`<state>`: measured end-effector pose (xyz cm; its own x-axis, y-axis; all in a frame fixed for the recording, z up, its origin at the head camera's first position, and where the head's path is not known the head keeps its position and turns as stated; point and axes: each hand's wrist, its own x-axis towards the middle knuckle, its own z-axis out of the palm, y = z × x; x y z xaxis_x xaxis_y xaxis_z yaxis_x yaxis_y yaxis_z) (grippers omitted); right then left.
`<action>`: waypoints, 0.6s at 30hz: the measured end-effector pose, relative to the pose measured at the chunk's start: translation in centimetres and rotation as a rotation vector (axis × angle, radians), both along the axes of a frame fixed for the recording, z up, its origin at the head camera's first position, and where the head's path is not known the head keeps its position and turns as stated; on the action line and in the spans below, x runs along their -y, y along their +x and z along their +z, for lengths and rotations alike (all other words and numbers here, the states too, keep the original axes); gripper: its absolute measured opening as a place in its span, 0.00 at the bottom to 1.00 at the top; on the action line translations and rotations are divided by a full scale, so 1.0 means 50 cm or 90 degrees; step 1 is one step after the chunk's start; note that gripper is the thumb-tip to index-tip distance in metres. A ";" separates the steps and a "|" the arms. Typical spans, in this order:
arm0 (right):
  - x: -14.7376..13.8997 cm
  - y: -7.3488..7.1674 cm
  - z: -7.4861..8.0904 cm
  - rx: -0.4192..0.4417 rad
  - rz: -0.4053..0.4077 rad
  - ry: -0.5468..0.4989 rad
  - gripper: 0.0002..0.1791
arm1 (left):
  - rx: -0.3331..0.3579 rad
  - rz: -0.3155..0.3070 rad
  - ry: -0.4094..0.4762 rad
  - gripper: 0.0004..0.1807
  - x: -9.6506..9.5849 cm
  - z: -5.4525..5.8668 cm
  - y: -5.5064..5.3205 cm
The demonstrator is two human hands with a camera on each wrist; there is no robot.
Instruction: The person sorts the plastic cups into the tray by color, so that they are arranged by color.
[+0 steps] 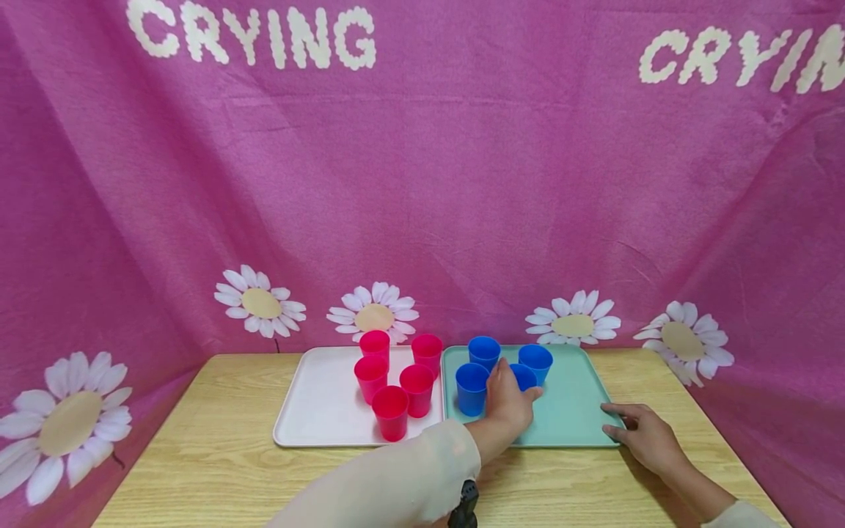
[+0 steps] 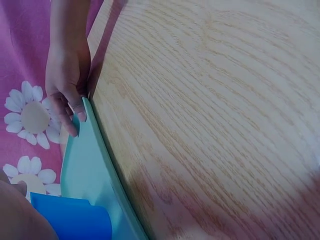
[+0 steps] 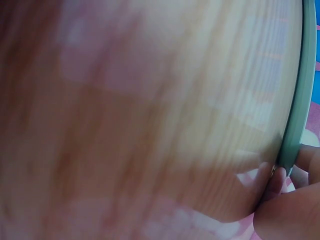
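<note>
My left hand (image 1: 510, 403) reaches over the green tray (image 1: 571, 411) and grips a blue cup (image 1: 524, 376), partly hidden behind the hand. Part of that cup (image 2: 75, 217) also shows beside the left hand (image 2: 22, 212) in the left wrist view. Other upright blue cups stand close by: one to the left (image 1: 472, 389), one behind (image 1: 484, 352) and one at the back right (image 1: 535, 361). My right hand (image 1: 647, 438) pinches the green tray's front right corner. In the right wrist view, fingers (image 3: 307, 157) lie on both sides of the tray rim (image 3: 296, 125).
Left of the green tray, a white tray (image 1: 313, 403) lies against it, bearing several upright red cups (image 1: 389, 414). Both trays lie on a wood-grain table (image 1: 218, 433). A pink cloth (image 1: 449, 183) with daisies hangs behind and at the sides.
</note>
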<state>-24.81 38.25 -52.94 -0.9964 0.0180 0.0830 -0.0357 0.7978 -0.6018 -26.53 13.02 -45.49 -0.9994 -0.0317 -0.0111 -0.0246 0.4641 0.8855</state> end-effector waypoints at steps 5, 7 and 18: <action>-0.001 -0.001 0.000 0.001 0.000 0.002 0.24 | -0.006 -0.007 0.009 0.41 0.004 0.015 0.006; -0.001 0.000 0.000 0.000 0.000 0.002 0.24 | -0.003 -0.009 0.014 0.40 0.006 0.020 0.008; -0.001 -0.001 -0.002 0.002 0.000 0.002 0.24 | -0.030 -0.029 0.021 0.39 0.024 0.041 0.016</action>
<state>-24.86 38.28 -53.03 -0.9967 0.0170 0.0794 -0.0342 0.7992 -0.6000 -25.74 11.80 -43.46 -0.9993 0.0138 0.0356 0.0381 0.4340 0.9001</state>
